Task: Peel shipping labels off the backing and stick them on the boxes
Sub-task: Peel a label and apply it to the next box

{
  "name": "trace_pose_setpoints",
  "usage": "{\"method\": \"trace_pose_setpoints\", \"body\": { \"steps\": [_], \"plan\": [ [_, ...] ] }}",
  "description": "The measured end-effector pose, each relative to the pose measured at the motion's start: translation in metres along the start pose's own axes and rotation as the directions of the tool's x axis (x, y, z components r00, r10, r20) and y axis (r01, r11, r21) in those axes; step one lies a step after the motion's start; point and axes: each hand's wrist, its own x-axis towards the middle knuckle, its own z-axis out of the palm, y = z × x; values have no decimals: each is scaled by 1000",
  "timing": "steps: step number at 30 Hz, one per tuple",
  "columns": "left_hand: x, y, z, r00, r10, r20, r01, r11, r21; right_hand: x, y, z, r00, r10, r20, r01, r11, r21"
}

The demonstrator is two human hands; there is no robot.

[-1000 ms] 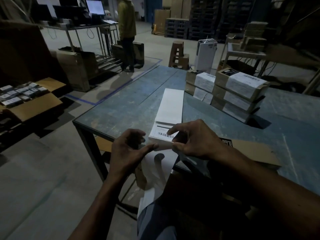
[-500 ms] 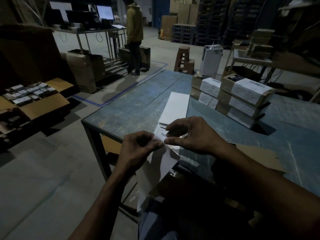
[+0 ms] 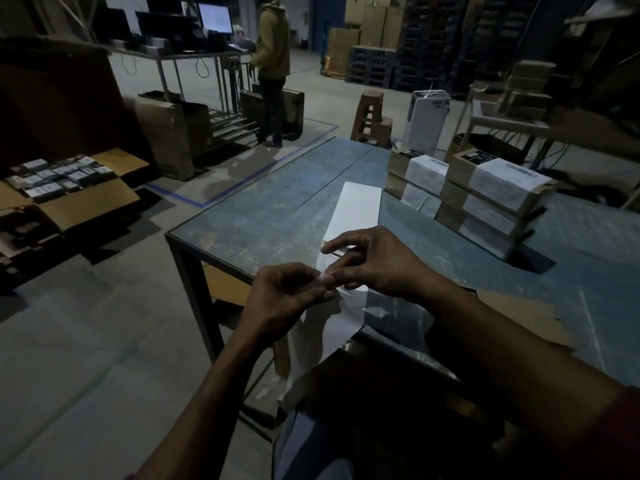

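Room: dim warehouse, scuffed blue desk (image 3: 277, 209).
Label strip: white strip (image 3: 356, 209) runs over the near desk edge, tail hanging down.
Hands: left hand (image 3: 287, 299) fingers pinch the strip at a corner; right hand (image 3: 377, 261) pinches just beside it.
Boxes: labelled stacks (image 3: 485, 199) well apart.
Tip: probably peel slow and low so it doesn't curl.

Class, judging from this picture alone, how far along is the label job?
Done: the stacked brown cardboard boxes already carry white labels. In hand: the left hand and right hand pinch a white label strip at the blue table edge, mid-peel. Left: sticking this label; white sheets remain.
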Motion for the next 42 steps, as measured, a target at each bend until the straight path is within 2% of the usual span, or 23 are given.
{"method": "trace_pose_setpoints", "body": {
  "steps": [4,7,13,19,27,34,38,42],
  "plan": [
    [0,-1,-1,1000,-27,5,27,1000,11,3,5,-2,998,67,4,-67,994,86],
    [0,-4,-3,997,-71,-4,71,997,-1,6,5,-4,995,97,-31,-94,992,87],
    [4,2,-5,986,-150,-70,156,985,80,13,-2,-21,973,176,-149,-153,976,154],
    [17,11,-2,955,-257,-147,282,939,195,22,1,-33,921,278,-272,-216,947,237],
    [21,27,1,984,-171,40,124,838,532,27,9,-54,866,354,-353,-228,908,350],
    [38,35,1,926,-293,237,9,646,763,32,12,-68,851,356,-386,-219,908,356],
    [46,40,9,896,-360,258,-20,549,835,33,10,-78,836,320,-446,-198,934,299],
    [49,42,13,888,-398,230,-2,497,868,32,9,-89,824,303,-480,-203,947,248]
  ]
}}
